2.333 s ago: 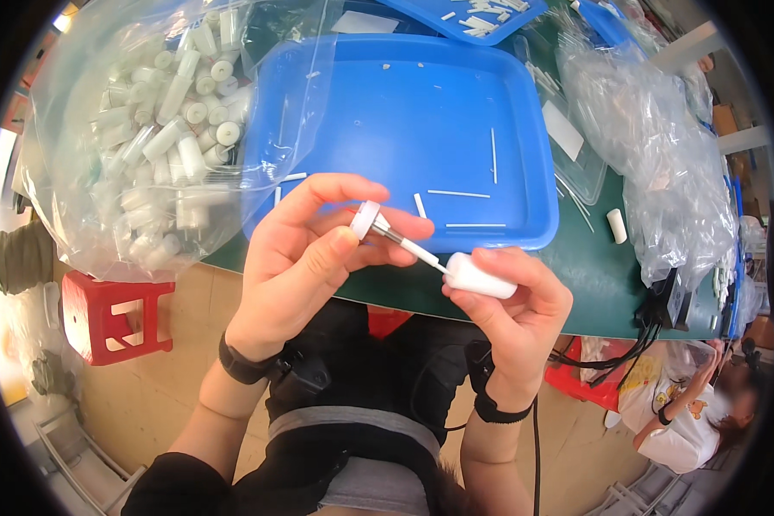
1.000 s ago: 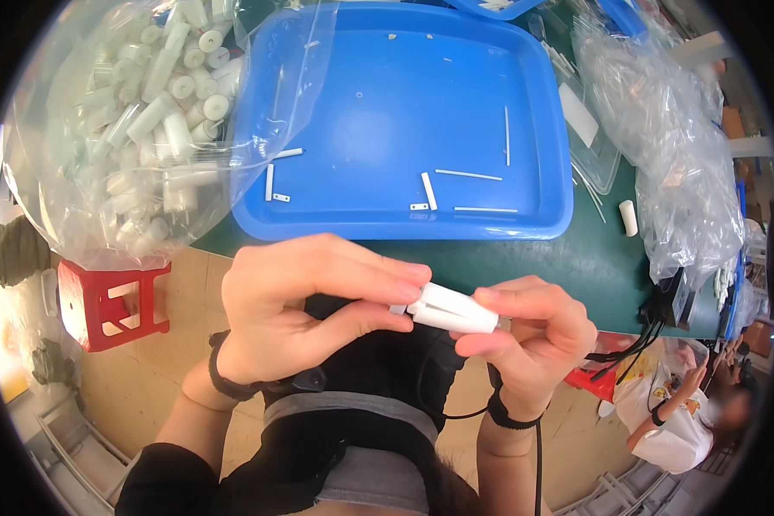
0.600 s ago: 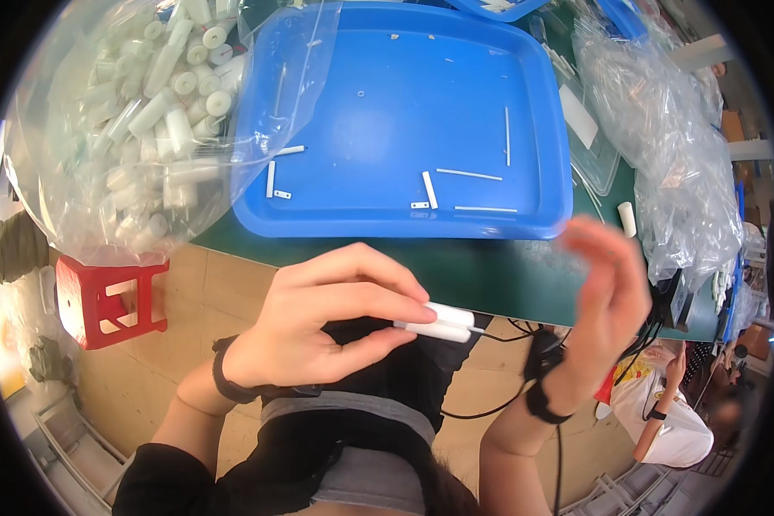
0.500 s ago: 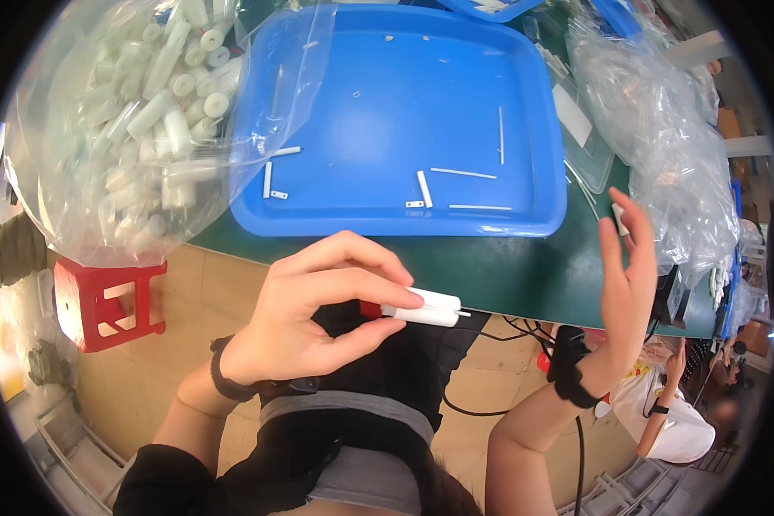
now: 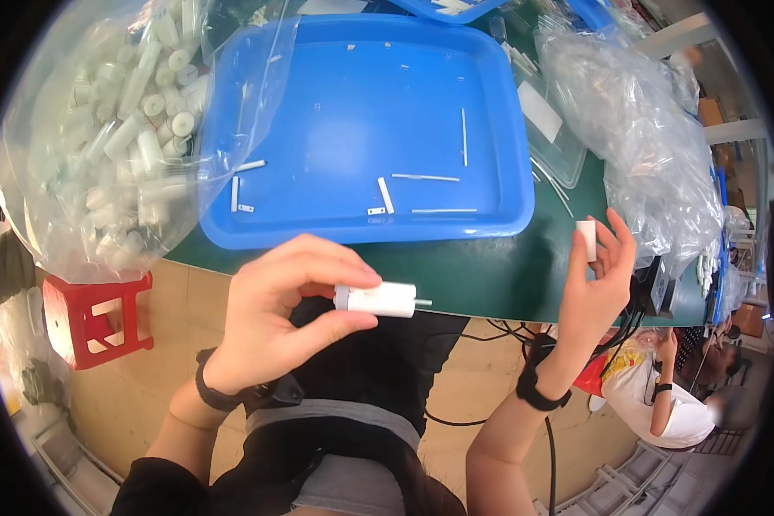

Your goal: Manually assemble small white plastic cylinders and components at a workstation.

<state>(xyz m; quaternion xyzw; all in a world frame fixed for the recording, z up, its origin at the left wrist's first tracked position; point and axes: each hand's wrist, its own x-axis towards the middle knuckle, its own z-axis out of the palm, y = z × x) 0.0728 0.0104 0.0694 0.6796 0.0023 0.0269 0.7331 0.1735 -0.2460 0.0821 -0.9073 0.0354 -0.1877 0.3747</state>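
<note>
Pinching a white tube (image 5: 378, 299), left hand (image 5: 275, 322); right hand (image 5: 595, 288) (by clear bags (image 5: 654, 138)) gripping a white cap (image 5: 586, 240).

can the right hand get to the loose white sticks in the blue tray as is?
Probably not cleanly: the right hand already pinches a small white cap. The path to the white sticks in the blue tray looks open.

Place: a small assembly workshop — hand work at a bench.
Bench: green table top (image 5: 499, 275) carrying a shallow blue plastic tray (image 5: 370, 129).
Stock: clear plastic bags of white plastic tubes (image 5: 120, 138) — bulk parts.
Surroundings: red plastic stool (image 5: 95, 314), another seated worker (image 5: 662, 396).
</note>
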